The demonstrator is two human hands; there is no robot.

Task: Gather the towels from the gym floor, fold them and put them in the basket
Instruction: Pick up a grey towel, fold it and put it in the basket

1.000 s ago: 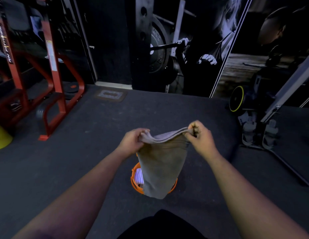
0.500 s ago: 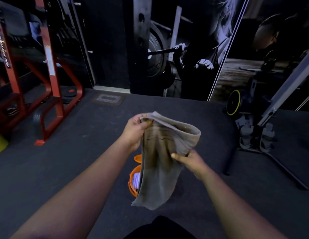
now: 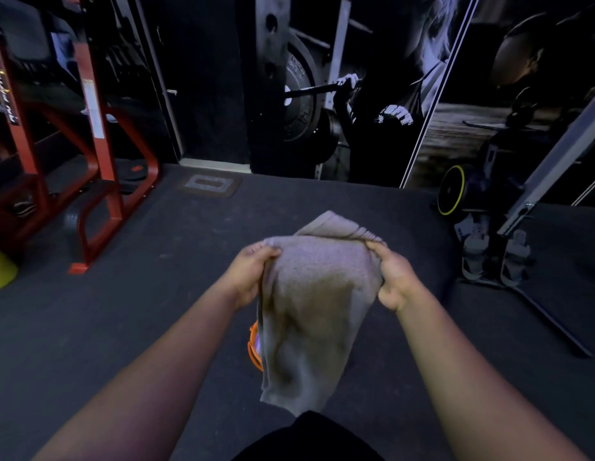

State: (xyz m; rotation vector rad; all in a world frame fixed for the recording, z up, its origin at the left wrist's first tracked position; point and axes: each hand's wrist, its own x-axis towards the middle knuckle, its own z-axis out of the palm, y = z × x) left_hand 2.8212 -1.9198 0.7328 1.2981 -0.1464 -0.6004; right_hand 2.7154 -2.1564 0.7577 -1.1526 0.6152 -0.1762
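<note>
Above the orange basket (image 3: 253,344), the grey towel (image 3: 316,301) hangs doubled over, held up at chest level! Left hand (image 3: 247,277) grips the top left corner, fingers curled over the edge; right hand (image 3: 394,277) pinches the top right, and a flap of cloth pokes up behind between them. Most of the basket hides behind the hanging towel, only a sliver of orange rim and something pale inside showing at the towel's left edge, possibly a towel already in, though I can't tell. So this one looks partway folded and not yet in the basket; at least another fold and the drop seem left. Around it, dark gym floor (image 3: 139,311), no other loose towels in sight. A red rack (image 3: 96,154) stands off left, and a yellow-rimmed weight plate (image 3: 450,189) off right.
</note>
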